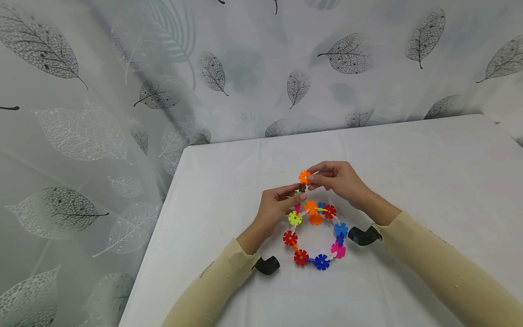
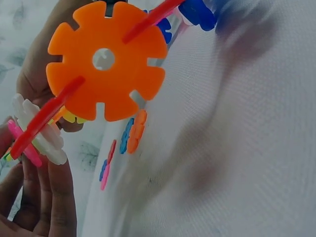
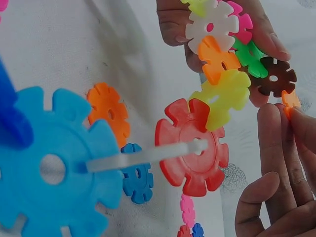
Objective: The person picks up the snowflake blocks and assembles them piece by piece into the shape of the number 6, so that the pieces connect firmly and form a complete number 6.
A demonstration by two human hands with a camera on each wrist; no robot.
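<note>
A ring of slotted, flower-shaped plastic discs [image 1: 322, 262] in many colours stands in front of me, linked edge to edge. My left hand [image 1: 274, 205] grips its upper left part, near a green disc [image 3: 250, 57] and a white disc [image 3: 211, 27]. A brown disc [image 3: 276, 78] sticks up from there. My right hand [image 1: 341, 184] pinches an orange disc [image 1: 304, 176] between thumb and fingers, right at the brown disc's edge. The left wrist view has the left fingers [image 2: 59, 197] beside a pink disc and a white disc; a nearer orange disc [image 2: 128, 89] covers part of the scene.
On the white-covered table [image 1: 429, 181], an orange disc [image 3: 106, 111] and a blue disc [image 3: 138, 180] lie close to the ring. Dark wrist cameras [image 1: 267, 265] hang under both sleeves. A leaf-patterned curtain [image 1: 253, 68] runs along the back and left.
</note>
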